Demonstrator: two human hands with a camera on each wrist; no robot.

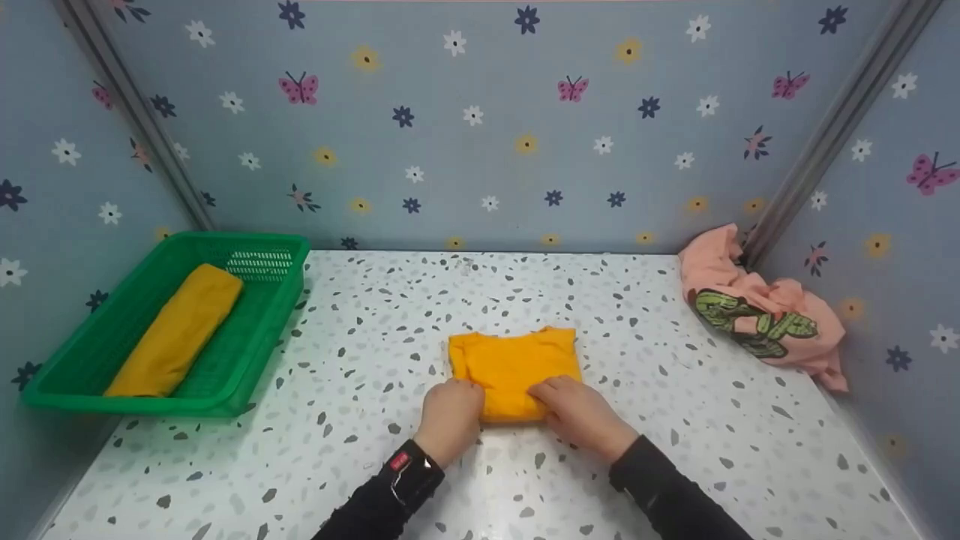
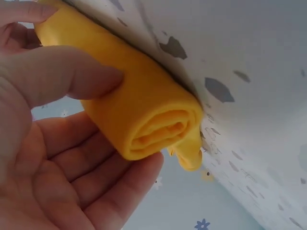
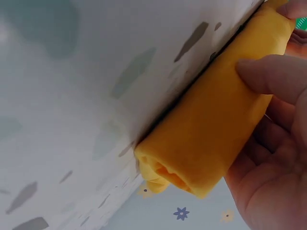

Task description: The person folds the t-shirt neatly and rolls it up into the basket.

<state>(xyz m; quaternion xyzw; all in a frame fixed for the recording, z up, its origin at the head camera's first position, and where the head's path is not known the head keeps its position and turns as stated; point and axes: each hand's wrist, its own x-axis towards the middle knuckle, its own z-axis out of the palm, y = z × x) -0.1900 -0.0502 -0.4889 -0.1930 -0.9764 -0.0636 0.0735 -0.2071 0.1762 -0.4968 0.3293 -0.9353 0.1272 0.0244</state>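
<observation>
A bright yellow cloth garment (image 1: 517,367) lies on the speckled table, its near edge rolled and its far part still flat. My left hand (image 1: 452,420) grips the left end of the roll; in the left wrist view the thumb presses on top of the yellow roll (image 2: 139,100) and the fingers curl beneath, with the spiral end showing. At the other end, my right hand (image 1: 581,412) holds the roll between thumb and fingers. The right wrist view shows the roll (image 3: 206,120) touching the table, with the right thumb on its near side.
On the left stands a green plastic basket (image 1: 259,330) with a rolled mustard-yellow cloth (image 1: 180,330) inside. A crumpled pink cloth with a green print (image 1: 765,307) lies by the right wall. Flower-patterned walls (image 1: 495,90) enclose the speckled table (image 1: 360,307) at the back and sides.
</observation>
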